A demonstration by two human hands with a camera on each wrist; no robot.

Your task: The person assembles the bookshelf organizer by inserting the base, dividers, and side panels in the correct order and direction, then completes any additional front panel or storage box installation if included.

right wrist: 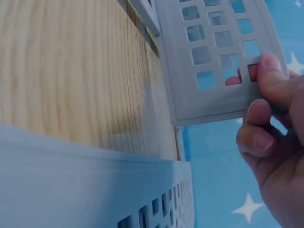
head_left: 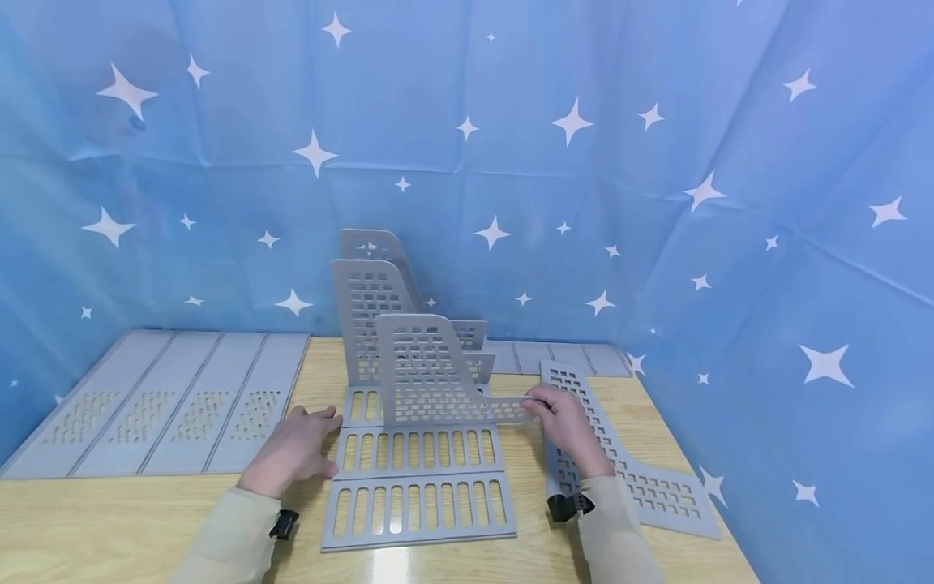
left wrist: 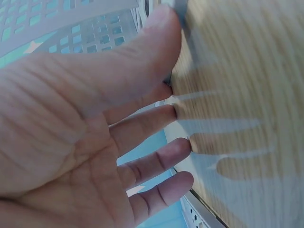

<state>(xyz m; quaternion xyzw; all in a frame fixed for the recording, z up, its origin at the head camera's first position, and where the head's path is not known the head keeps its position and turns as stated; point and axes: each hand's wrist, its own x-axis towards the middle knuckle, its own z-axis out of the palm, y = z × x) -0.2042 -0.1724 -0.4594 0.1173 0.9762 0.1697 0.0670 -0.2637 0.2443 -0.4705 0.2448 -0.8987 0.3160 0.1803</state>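
Note:
In the head view, my right hand (head_left: 565,422) pinches the low end of a grey perforated side panel (head_left: 438,385) between thumb and fingers. This panel stands upright on a flat slotted grey base (head_left: 419,538). The right wrist view shows the thumb on the panel's face (right wrist: 185,102) and fingertips behind its holes. My left hand (head_left: 295,450) rests at the base's left edge, its fingers extended. In the left wrist view, the fingertips (left wrist: 178,183) reach the wooden tabletop. Behind the held panel, two similar upright panels (head_left: 357,324) stand one behind the other.
Another perforated side panel (head_left: 627,466) lies flat on the right of the wooden table (head_left: 109,527). A wide grey sheet (head_left: 241,357) with fold lines and hole patterns lies at left. More grey sheet (head_left: 569,357) lies at the back, before a blue starry curtain (head_left: 467,89).

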